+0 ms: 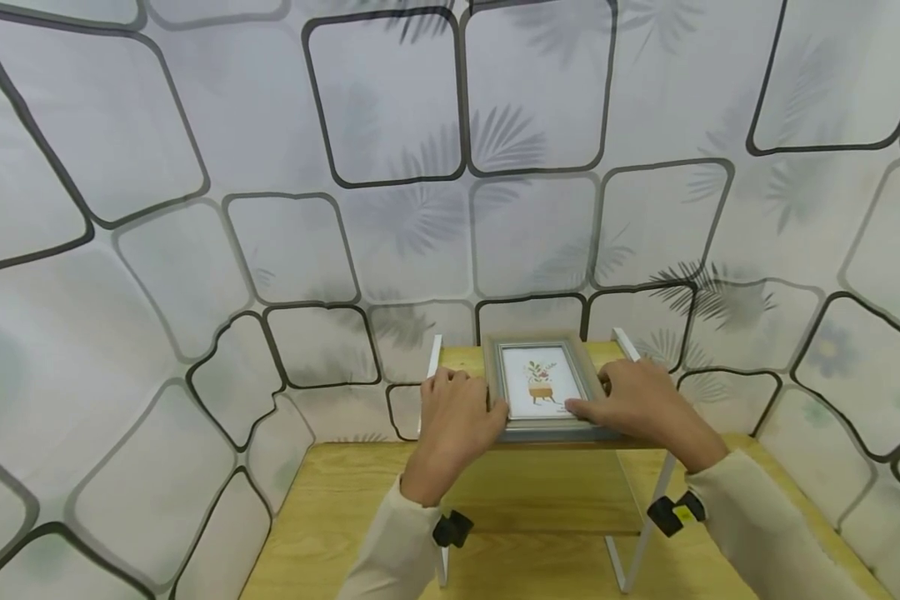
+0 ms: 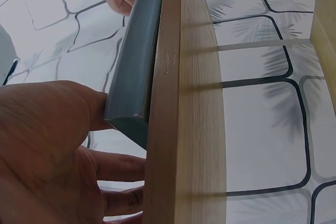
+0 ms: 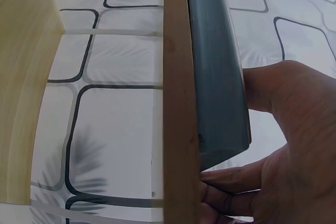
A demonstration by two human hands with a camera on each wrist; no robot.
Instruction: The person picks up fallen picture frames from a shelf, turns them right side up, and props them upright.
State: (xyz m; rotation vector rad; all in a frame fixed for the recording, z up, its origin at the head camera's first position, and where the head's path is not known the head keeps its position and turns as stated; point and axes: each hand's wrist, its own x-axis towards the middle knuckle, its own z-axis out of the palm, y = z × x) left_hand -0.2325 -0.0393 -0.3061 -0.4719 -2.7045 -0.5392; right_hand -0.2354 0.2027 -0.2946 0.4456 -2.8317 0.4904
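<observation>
Picture frame (image 1: 540, 385) laid face up on a small wooden-topped shelf (image 1: 461, 360), its nine o'clock side grasped by the left hand (image 1: 456, 417), its three o'clock side by the right hand (image 1: 641, 402).

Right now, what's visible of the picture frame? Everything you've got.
The picture frame is rectangular, its stepped border beige-grey on the sides and bluish along the near edge, like painted wood. Inside, a white print shows a leafy plant in an orange-brown legged pot. It lies face up on a wood-look stand top. The left hand and right hand grip its left and right sides, right thumb over its face. Its back is hidden; glazing can't be confirmed.
</observation>
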